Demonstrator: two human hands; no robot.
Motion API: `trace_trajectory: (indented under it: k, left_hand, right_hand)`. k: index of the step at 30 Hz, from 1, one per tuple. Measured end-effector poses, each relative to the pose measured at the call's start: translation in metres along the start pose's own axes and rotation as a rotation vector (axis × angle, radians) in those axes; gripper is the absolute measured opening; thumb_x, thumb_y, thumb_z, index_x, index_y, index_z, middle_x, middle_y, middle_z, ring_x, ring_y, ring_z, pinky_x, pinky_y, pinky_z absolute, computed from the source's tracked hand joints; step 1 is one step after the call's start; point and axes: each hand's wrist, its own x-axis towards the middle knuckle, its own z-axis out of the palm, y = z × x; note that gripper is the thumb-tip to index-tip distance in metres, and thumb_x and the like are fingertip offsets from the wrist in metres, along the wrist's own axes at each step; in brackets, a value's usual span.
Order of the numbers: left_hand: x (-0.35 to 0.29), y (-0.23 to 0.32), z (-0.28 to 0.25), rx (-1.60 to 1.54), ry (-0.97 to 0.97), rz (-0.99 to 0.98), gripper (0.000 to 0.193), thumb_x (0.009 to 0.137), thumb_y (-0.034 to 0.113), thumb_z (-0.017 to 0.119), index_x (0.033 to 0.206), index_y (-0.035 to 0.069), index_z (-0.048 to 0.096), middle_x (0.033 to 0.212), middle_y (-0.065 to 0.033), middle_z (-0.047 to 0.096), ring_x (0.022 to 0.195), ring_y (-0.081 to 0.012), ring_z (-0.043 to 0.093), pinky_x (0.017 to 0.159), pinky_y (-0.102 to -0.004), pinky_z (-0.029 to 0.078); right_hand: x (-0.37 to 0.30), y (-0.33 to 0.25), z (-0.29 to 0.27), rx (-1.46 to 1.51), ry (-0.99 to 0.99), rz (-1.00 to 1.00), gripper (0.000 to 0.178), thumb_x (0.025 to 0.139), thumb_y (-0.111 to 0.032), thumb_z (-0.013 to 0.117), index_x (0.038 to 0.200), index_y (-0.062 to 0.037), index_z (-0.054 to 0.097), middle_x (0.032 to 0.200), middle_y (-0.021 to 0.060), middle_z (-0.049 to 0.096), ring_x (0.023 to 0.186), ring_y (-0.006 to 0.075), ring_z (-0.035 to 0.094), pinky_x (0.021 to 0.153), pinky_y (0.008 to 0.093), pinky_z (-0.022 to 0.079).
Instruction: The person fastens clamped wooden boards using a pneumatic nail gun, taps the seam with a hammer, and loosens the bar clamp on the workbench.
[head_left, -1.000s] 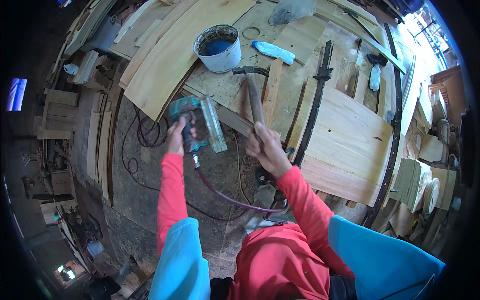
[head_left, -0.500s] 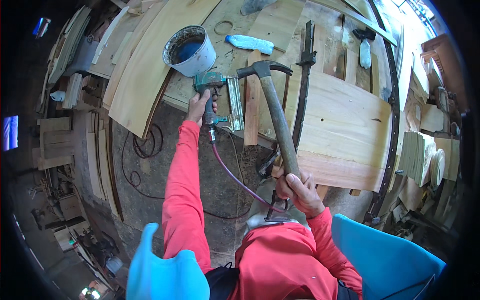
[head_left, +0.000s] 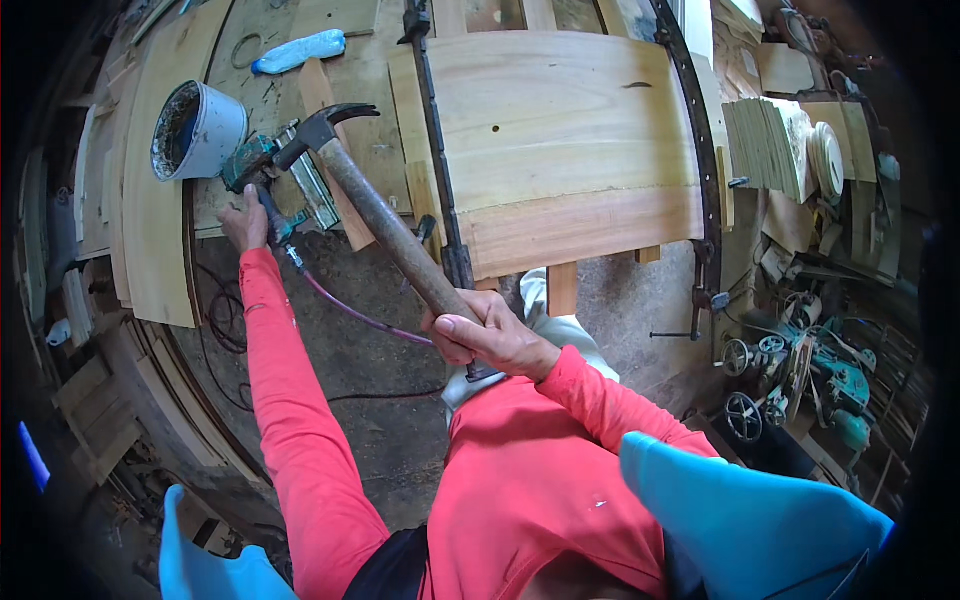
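A claw hammer [head_left: 385,215] with a dark head and worn handle slants across the middle, and my right hand [head_left: 495,335] is closed round the lower end of its handle. Past the hammer head, a green pneumatic nail gun [head_left: 252,163] with a silver magazine lies at the bench's near edge, partly hidden behind the hammer. My left hand [head_left: 246,222] is just left of the nail gun's grip, its thumb and fingers apart and not wrapped round it. A purple air hose [head_left: 350,312] runs from the gun's base toward my body.
A white bucket [head_left: 222,130] stands by the nail gun, with a plastic bottle [head_left: 300,52] farther back. A wide wooden panel [head_left: 580,130] sits between two long bar clamps [head_left: 440,150]. Boards [head_left: 160,230] lie at left; machinery with handwheels [head_left: 743,415] stands at right.
My view has swung right, so the bench things appear farther left. My left hand has loosened from the nail gun's grip. The hammer stays in my right hand.
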Motion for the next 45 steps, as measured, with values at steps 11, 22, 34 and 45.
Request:
trace_trajectory:
  k: [11,22,34,45]
  left_hand:
    - [-0.280,0.187,-0.169,-0.729,-0.667,0.060,0.049,0.114,0.034,0.056,0.145,-0.003,0.049,0.126,-0.0175,0.070,0.101,-0.0190,0.072,0.088,-0.0324,0.061]
    - [-0.402,0.227,-0.196,-1.036,-0.636,-0.183,0.017,0.112,0.021,0.059,0.114,0.005,0.053,0.081,-0.0019,0.053,0.057,-0.0064,0.051,0.051,-0.0262,0.049]
    - [-0.494,0.234,-0.180,-0.826,-0.668,-0.217,0.034,0.112,0.022,0.060,0.138,0.004,0.047,0.087,-0.0028,0.055,0.055,-0.0053,0.047,0.044,-0.0217,0.039]
    - [-0.495,0.207,-0.141,-0.462,-0.596,0.094,0.060,0.110,0.005,0.053,0.166,0.004,0.031,0.135,-0.0204,0.064,0.107,-0.0293,0.068,0.096,-0.0401,0.056]
  right_hand:
    - [-0.039,-0.030,-0.015,-0.089,-0.123,0.003,0.028,0.110,-0.031,0.065,0.105,-0.0050,0.059,0.074,-0.0024,0.050,0.066,0.0069,0.046,0.059,0.0279,0.038]
    - [-0.100,-0.024,-0.113,-0.934,-0.162,-0.408,0.060,0.093,-0.040,0.083,0.130,0.0015,0.061,0.120,0.0174,0.061,0.108,0.0317,0.062,0.093,0.0471,0.053]
    - [-0.049,-0.031,-0.226,-1.901,0.032,-0.463,0.088,0.086,-0.038,0.081,0.151,0.0100,0.049,0.172,0.0290,0.028,0.164,0.0441,0.021,0.134,0.0566,0.018]
    - [-0.060,-0.027,-0.225,-1.899,0.066,-0.416,0.073,0.087,-0.016,0.070,0.152,0.0090,0.050,0.173,0.0254,0.030,0.163,0.0424,0.023,0.133,0.0600,0.017]
